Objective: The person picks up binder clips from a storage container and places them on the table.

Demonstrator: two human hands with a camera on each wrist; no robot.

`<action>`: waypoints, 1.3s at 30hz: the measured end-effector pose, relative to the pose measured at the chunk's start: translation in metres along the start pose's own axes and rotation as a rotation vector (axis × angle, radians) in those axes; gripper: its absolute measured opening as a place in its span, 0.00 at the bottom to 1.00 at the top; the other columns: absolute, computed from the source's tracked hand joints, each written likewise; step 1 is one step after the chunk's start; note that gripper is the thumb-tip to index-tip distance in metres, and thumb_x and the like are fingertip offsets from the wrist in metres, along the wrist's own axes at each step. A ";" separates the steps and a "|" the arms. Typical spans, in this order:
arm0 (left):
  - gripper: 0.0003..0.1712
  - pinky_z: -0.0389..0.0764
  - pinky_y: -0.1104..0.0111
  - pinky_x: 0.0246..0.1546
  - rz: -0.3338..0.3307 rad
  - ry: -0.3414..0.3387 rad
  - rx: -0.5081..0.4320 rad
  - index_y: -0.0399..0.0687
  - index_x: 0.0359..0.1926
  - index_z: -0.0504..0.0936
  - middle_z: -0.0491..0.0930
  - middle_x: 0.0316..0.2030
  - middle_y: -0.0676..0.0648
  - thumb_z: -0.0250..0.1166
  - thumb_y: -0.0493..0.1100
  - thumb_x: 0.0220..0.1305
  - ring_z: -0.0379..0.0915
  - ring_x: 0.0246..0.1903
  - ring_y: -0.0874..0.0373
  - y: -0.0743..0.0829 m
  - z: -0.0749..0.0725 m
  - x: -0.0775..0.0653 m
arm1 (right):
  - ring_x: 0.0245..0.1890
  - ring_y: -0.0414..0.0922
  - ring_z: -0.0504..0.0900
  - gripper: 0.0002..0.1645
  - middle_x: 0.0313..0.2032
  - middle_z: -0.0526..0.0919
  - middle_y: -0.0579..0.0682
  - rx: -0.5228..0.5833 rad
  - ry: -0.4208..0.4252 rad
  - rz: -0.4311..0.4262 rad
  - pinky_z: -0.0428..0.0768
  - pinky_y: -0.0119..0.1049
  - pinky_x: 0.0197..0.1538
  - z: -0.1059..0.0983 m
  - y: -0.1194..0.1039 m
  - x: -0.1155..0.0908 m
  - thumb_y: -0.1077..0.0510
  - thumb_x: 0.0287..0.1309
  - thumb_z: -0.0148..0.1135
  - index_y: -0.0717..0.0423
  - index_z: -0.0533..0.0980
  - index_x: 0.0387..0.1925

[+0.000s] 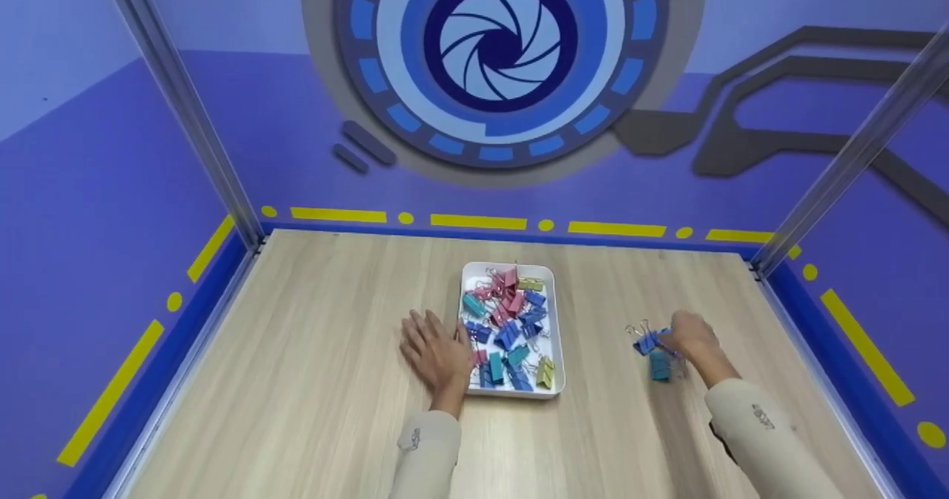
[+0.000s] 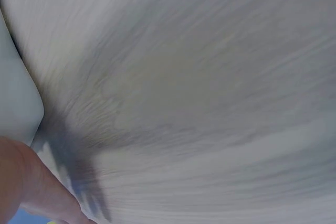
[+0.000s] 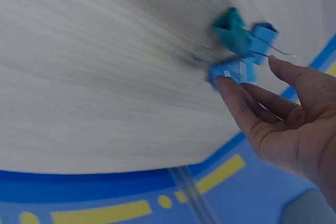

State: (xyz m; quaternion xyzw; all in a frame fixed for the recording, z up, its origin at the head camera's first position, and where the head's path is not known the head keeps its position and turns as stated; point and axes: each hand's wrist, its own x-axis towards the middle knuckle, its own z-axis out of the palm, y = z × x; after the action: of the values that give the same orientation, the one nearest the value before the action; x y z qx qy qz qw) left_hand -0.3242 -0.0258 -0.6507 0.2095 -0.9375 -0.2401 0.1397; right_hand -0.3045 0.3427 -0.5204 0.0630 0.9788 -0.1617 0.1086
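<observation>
My left hand (image 1: 437, 354) lies with fingers spread on the tabletop at the left side of a white tray (image 1: 560, 351), its thumb at the rim. The tray holds several binder clips in pink, blue, teal and yellow. To the right, my right hand (image 1: 693, 334) is over a small group of binder clips. In the right wrist view, its thumb and fingers are apart, one fingertip at a blue binder clip (image 3: 231, 72) and the thumb close to the wire handle of another blue binder clip (image 3: 262, 39). A teal binder clip (image 3: 231, 29) sits against them.
The wooden tabletop (image 1: 319, 336) is enclosed by blue-purple panels (image 1: 111, 262) at the back and both sides. Metal posts (image 1: 178, 106) stand at the back corners. In the left wrist view, the tray's outer wall (image 2: 18, 93) shows at the left edge.
</observation>
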 end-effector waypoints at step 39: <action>0.43 0.49 0.41 0.79 -0.013 -0.003 0.001 0.43 0.76 0.64 0.54 0.79 0.36 0.50 0.66 0.74 0.44 0.80 0.39 0.001 -0.001 0.001 | 0.26 0.45 0.79 0.04 0.25 0.85 0.54 0.171 0.168 -0.411 0.83 0.45 0.31 0.113 -0.152 0.035 0.69 0.53 0.72 0.62 0.83 0.26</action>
State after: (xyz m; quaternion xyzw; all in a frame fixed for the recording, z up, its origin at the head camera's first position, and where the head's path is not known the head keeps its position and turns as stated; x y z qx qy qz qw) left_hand -0.3248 -0.0263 -0.6493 0.2154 -0.9364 -0.2409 0.1368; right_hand -0.3409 0.1653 -0.5867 -0.1156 0.9594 -0.2567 -0.0141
